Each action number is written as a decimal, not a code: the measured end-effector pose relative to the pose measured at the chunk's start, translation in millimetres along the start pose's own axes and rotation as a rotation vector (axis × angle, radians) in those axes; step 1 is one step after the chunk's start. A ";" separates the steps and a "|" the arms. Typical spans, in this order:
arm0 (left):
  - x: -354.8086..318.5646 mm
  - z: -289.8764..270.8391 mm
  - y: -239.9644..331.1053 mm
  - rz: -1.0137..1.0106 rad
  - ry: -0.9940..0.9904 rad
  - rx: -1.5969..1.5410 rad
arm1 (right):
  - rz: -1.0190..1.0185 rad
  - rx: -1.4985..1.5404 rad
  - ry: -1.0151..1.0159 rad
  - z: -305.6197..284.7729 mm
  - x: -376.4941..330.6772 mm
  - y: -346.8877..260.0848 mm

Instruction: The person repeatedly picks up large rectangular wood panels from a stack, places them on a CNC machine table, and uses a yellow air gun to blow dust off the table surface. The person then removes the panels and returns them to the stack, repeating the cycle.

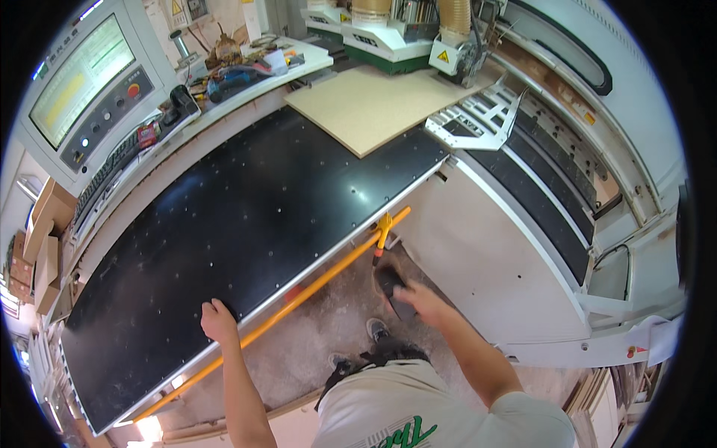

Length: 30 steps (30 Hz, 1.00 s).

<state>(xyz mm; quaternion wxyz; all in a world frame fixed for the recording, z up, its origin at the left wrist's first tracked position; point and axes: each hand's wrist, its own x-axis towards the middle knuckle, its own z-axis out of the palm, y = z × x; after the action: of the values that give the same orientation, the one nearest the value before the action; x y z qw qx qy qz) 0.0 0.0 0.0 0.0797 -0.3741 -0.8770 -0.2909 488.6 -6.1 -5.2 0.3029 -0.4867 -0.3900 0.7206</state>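
On black machine bed (246, 216), left hand (217, 321) resting flat, right hand (418, 300) gripping dark tool (390, 284), dusty floor (321, 336).

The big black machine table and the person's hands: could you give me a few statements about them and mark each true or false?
1. The left hand rests on the near edge of the black table. True.
2. A pale board lies on the far end of the black table. True.
3. The right hand is pressing buttons on the control panel. False: it is low down by the floor, on a dark object that cannot be made out clearly.
4. The bar along the table's front is blue. False: it is orange-yellow.
5. Both hands hold the pale board. False: neither touches it.
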 end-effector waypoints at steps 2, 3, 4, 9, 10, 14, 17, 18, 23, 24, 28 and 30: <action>2.1 -3.2 -2.2 0.013 -0.008 -0.013 | 0.209 -0.667 0.000 -31.6 -19.6 43.4; 2.7 -4.5 -2.3 0.039 0.015 -0.014 | 0.425 -1.003 -0.132 -44.0 -26.5 64.5; -2.8 -4.0 -1.0 0.035 0.006 -0.028 | 0.597 -1.077 -0.127 -56.1 -55.5 89.4; -3.0 0.2 0.9 0.056 0.029 -0.058 | 1.141 -0.336 -0.206 -66.3 -146.7 176.6; -4.5 3.4 2.1 0.066 0.040 -0.053 | 1.118 -0.281 -0.190 -61.6 -148.0 187.4; -4.1 6.8 -4.1 0.087 0.071 -0.054 | 0.993 -0.177 -0.139 -20.7 -122.2 234.1; -5.5 7.6 -4.7 0.096 0.075 -0.037 | 0.933 -0.218 -0.111 -24.5 -89.8 244.0; -5.4 5.3 -3.7 0.077 0.058 -0.064 | 0.916 -0.232 -0.107 -29.8 -77.4 244.1; -0.6 -1.6 -2.7 0.042 0.064 -0.107 | 0.816 -0.277 -0.106 -89.4 -1.8 241.1; 0.6 0.4 -2.5 0.046 0.088 -0.118 | 0.762 -0.328 -0.104 -110.0 28.8 232.9; -1.2 6.3 0.1 0.063 0.114 -0.104 | 0.259 -0.767 0.444 -146.0 181.0 180.4; -2.2 5.1 3.2 -0.007 0.074 -0.079 | 0.039 -0.531 0.608 -140.8 233.9 145.0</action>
<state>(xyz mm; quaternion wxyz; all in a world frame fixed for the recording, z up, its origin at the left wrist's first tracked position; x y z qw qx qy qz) 4.2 3.3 -3.5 0.0964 -0.3630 -0.8625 -0.3390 532.2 148.2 -269.5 0.2545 -0.7462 -0.4458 0.4238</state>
